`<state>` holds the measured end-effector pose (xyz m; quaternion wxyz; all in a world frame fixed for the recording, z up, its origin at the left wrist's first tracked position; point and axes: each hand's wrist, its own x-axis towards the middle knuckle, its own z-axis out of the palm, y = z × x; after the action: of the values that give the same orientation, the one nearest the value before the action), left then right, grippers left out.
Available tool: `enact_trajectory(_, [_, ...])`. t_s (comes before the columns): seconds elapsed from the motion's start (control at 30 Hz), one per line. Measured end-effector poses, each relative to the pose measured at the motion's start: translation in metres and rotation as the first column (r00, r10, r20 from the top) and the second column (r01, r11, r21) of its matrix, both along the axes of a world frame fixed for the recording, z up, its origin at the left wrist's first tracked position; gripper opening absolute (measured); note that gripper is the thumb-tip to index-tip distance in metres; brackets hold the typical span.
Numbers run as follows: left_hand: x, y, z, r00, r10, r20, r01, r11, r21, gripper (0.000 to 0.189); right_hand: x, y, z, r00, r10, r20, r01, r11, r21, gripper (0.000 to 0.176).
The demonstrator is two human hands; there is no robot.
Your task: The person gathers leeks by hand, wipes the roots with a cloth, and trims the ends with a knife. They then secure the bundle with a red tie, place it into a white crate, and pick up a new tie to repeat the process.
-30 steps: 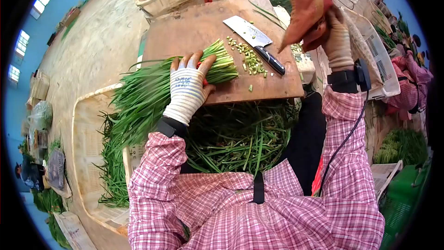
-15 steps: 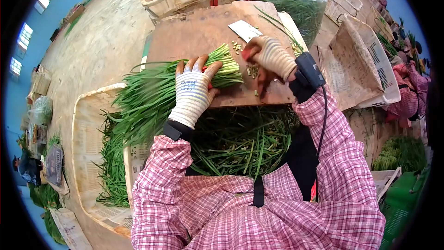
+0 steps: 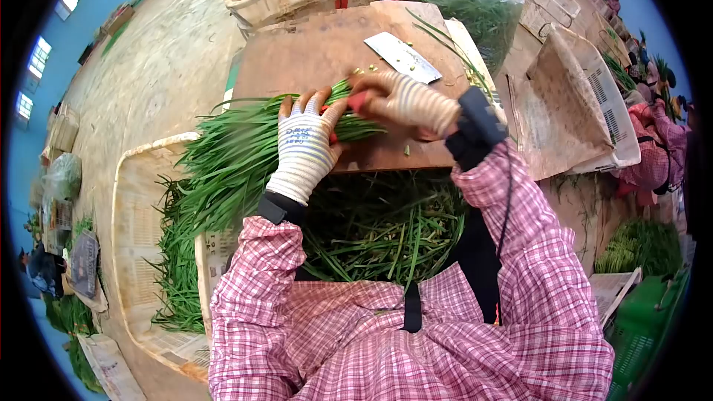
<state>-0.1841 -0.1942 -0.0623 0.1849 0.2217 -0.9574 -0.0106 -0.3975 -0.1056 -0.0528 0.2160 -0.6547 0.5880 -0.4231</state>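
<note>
Lying across the frame's centre, the long bundle of green chive stalks (image 3: 238, 148) rests its cut ends on the brown wooden chopping board (image 3: 297, 52). The white-gloved left hand (image 3: 301, 150) clasps it, fingers slightly spread. The striped-gloved right hand (image 3: 405, 100) curls its fingers around the cut ends. A steel cleaver blade (image 3: 405, 57) lies just above.

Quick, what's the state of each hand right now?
Left hand: closed around the chive bundle.
Right hand: curled over the bundle's cut end; whether it grips cannot be told.

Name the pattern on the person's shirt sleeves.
The sleeves are pink-and-white check, clearest in the head view.
</note>
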Motion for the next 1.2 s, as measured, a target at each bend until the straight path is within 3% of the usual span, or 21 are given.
enact_trajectory(0.03, [0.001,0.000,0.000,1.000,0.001,0.006,-0.001,1.000,0.001,0.084,0.005,0.005,0.002,0.994,-0.069,-0.079,0.069,0.998,-0.004,0.028])
enact_trajectory(0.1, [0.002,0.000,0.005,1.000,-0.012,0.009,0.012,1.000,0.009,0.090,-0.026,0.002,-0.004,0.993,-0.061,-0.102,0.082,0.974,0.212,0.026])
enact_trajectory(0.13, [0.003,0.000,0.005,1.000,-0.013,0.013,0.013,1.000,0.015,0.092,-0.024,0.013,0.011,0.982,-0.182,0.056,0.137,0.879,0.456,0.024])
enact_trajectory(0.17, [0.001,-0.002,0.006,1.000,-0.014,0.007,0.013,1.000,0.014,0.094,-0.020,0.021,0.015,0.942,-0.335,0.006,0.313,0.886,0.341,0.021])
enact_trajectory(0.23, [-0.005,-0.003,0.007,0.998,0.038,0.049,-0.037,0.999,-0.013,0.099,-0.001,0.027,0.024,0.974,-0.198,-0.112,0.182,0.973,-0.143,0.022])
enact_trajectory(0.3, [-0.010,-0.011,0.003,0.996,0.063,0.065,-0.062,0.998,-0.016,0.099,0.026,0.015,0.020,0.939,-0.061,-0.338,-0.079,0.919,-0.387,0.030])
enact_trajectory(0.37, [-0.010,-0.014,0.011,0.989,0.052,0.136,-0.051,0.999,-0.015,0.095,0.024,0.009,-0.005,0.886,-0.044,-0.461,-0.130,0.932,-0.339,0.030])
enact_trajectory(0.4, [-0.012,-0.014,0.018,0.986,0.048,0.162,-0.050,0.999,0.008,0.094,0.013,0.011,-0.010,0.959,0.020,-0.284,-0.094,0.963,-0.251,0.032])
enact_trajectory(0.43, [-0.013,-0.014,0.022,0.982,0.052,0.184,-0.059,0.998,0.034,0.093,0.013,0.003,-0.010,0.946,0.021,0.323,-0.025,1.000,0.008,0.032])
enact_trajectory(0.47, [-0.014,-0.018,0.020,0.987,0.041,0.156,-0.050,0.997,0.056,0.093,0.003,0.014,-0.007,0.954,-0.197,0.224,0.159,0.971,0.179,0.032])
enact_trajectory(0.53, [-0.016,-0.028,0.023,0.982,0.003,0.188,-0.016,0.998,0.066,0.092,-0.007,0.022,-0.003,0.941,-0.338,0.009,0.338,0.938,-0.077,0.029])
enact_trajectory(0.63, [-0.019,-0.035,0.031,0.970,-0.014,0.244,-0.017,0.992,0.122,0.093,0.027,0.015,0.020,0.940,-0.164,-0.299,0.032,0.916,-0.401,0.030])
enact_trajectory(0.7, [-0.020,-0.036,0.034,0.956,-0.018,0.293,-0.028,0.988,0.155,0.095,0.023,0.001,-0.009,0.888,-0.184,-0.421,0.004,0.919,-0.394,0.029])
enact_trajectory(0.77, [-0.024,-0.038,0.037,0.946,-0.013,0.324,-0.042,0.986,0.160,0.095,0.003,0.007,-0.008,0.954,-0.198,-0.227,0.213,0.976,0.043,0.027])
enact_trajectory(0.87, [-0.023,-0.039,0.031,0.960,-0.015,0.280,-0.017,0.994,0.112,0.095,-0.004,0.029,0.010,0.919,-0.389,-0.070,0.392,0.920,0.029,0.029])
enact_trajectory(0.93, [-0.024,-0.037,0.030,0.957,0.001,0.291,-0.028,0.996,0.087,0.096,0.017,0.025,0.016,0.918,-0.369,-0.144,0.306,0.892,-0.334,0.028])
enact_trajectory(0.97, [-0.024,-0.038,0.028,0.960,-0.001,0.282,-0.027,0.995,0.096,0.096,0.032,0.020,0.019,0.958,-0.263,-0.117,0.227,0.939,-0.257,0.032])
enact_trajectory(1.03, [-0.022,-0.039,0.027,0.966,-0.005,0.259,-0.025,0.993,0.112,0.097,0.040,0.004,0.007,0.929,-0.202,-0.309,0.115,0.954,-0.278,0.032])
enact_trajectory(1.07, [-0.022,-0.038,0.028,0.961,0.005,0.277,-0.035,0.994,0.102,0.096,0.037,0.003,0.005,0.936,-0.218,-0.277,0.138,0.950,-0.282,0.034])
enact_trajectory(1.13, [-0.022,-0.040,0.029,0.962,-0.001,0.275,-0.026,0.995,0.095,0.095,0.013,0.008,-0.005,0.972,-0.234,0.012,0.234,0.972,0.013,0.024])
enact_trajectory(1.2, [-0.021,-0.036,0.029,0.957,-0.006,0.289,-0.026,0.994,0.105,0.095,-0.003,0.018,-0.004,0.914,-0.406,0.002,0.406,0.914,-0.004,0.026])
